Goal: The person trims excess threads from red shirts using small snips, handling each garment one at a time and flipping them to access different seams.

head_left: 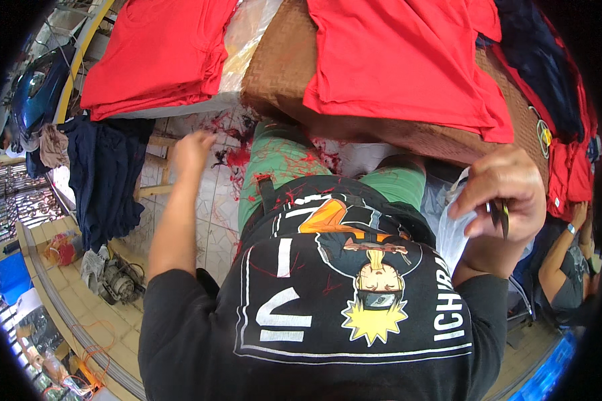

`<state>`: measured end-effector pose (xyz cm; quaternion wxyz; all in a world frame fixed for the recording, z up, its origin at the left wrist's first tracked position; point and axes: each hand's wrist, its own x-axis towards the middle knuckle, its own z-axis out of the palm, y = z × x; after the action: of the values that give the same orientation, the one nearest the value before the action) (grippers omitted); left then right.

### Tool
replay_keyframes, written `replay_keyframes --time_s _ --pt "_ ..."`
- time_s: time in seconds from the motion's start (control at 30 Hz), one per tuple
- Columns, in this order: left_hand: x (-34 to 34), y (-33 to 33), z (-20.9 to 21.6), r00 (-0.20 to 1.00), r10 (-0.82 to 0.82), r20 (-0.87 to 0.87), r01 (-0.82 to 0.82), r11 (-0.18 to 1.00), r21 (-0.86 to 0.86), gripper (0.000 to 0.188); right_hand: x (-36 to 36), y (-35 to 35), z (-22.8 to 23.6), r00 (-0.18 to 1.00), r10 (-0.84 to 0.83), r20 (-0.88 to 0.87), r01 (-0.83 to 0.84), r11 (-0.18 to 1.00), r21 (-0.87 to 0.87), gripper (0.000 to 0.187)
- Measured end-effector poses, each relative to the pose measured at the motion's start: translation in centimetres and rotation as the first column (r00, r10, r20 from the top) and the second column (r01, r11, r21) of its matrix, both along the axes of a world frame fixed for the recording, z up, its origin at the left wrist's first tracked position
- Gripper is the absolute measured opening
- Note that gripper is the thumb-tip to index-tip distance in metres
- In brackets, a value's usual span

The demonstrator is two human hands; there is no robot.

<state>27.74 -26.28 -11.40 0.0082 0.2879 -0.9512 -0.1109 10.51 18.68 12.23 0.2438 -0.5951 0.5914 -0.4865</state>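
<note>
My right hand [505,190] is raised at the right, its fingers curled round small dark snips [497,218] with narrow pointed ends; part of the tool is hidden in the palm. Behind that hand hangs a whitish translucent plastic bag [452,235]. Over the tiled floor to the left is my left hand [192,150], blurred, its fingers too smeared to read. Ahead, a red shirt [408,63] lies spread on a brown-covered table [274,70]. A stack of folded red shirts [157,57] sits to its left on a plastic-wrapped surface.
Red thread scraps [237,157] litter the floor and my green shorts [277,157]. Dark blue garments [107,177] hang over a wooden frame at left, above a small motor [118,284]. Another person's arm [560,257] shows at far right, near more red cloth [568,180].
</note>
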Motion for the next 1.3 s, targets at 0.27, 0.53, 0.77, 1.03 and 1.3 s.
replay_keyframes --time_s 0.27,0.53,0.77,1.03,1.3 --pt "31.5 -13.9 -6.5 0.152 0.373 0.915 -0.298 0.9 -0.317 0.039 -2.9 -1.4 -2.1 0.991 -0.133 -0.001 0.132 0.978 0.162 0.016" --pt "31.1 -19.5 -7.4 -0.112 0.463 0.879 -0.552 0.706 -0.443 0.048 -4.4 -0.9 -3.0 0.973 -0.218 0.073 0.199 0.958 0.207 0.016" --pt "-3.4 1.0 6.2 0.995 -0.091 -0.039 0.098 0.958 0.269 0.05 -2.3 -1.5 -2.3 0.97 -0.243 0.018 0.227 0.928 0.296 0.018" --pt "0.4 -5.2 -1.8 0.965 -0.214 0.153 0.151 0.926 0.346 0.037 -1.4 0.7 -1.7 0.946 -0.32 -0.046 0.317 0.892 0.324 0.022" --pt "29.3 -13.7 -0.9 0.16 0.507 0.847 -0.44 0.805 -0.399 0.032 -2.4 -0.5 -4.0 0.961 -0.275 -0.036 0.276 0.935 0.223 0.021"
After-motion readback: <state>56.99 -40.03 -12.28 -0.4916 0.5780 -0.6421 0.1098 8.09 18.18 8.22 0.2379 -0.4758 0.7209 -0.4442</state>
